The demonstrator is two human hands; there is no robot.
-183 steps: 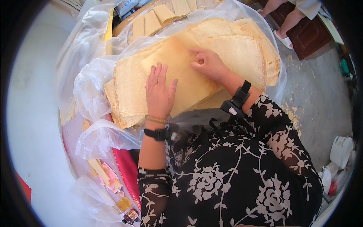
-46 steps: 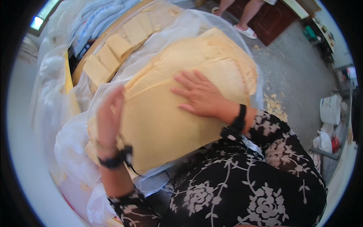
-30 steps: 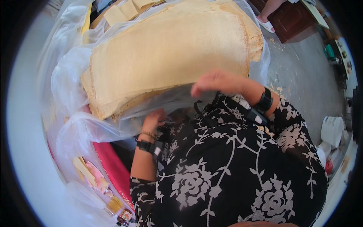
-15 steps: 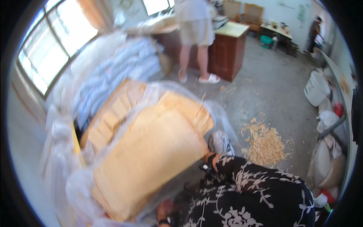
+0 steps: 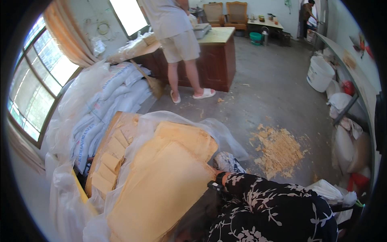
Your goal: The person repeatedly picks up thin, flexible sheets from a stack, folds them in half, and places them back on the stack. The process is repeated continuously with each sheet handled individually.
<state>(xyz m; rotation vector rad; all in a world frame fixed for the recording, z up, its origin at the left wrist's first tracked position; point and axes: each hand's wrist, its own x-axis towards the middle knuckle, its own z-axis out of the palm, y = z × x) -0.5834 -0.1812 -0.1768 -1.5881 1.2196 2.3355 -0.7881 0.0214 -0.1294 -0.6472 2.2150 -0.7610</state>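
My right hand (image 5: 210, 172), with a black strap at the wrist, grips the right edge of a large, thin, pale-yellow sheet (image 5: 161, 189). The sheet slants toward the lower left and lies over more yellow sheets (image 5: 189, 139) with ragged, browner edges. Clear plastic film (image 5: 209, 125) surrounds the pile. My left hand does not show; the sheets and my black floral sleeve (image 5: 258, 185) leave only a dark gap at the lower edge. Left of the pile, several small yellow rectangular pieces (image 5: 108, 162) line a board (image 5: 121, 117).
White sacks (image 5: 109, 97) are stacked by the window. A person in light shorts (image 5: 181, 44) stands at a brown desk (image 5: 217, 60). Yellow scraps (image 5: 278, 149) are heaped on the floor. A white bucket (image 5: 320, 74) and bags (image 5: 344, 141) line the right wall. Another person (image 5: 308, 18) is far back.
The view has shifted, so the room appears lower and farther left. My right hand keeps hold of the sheet's edge. My other hand, seen low before, has dropped out of sight.
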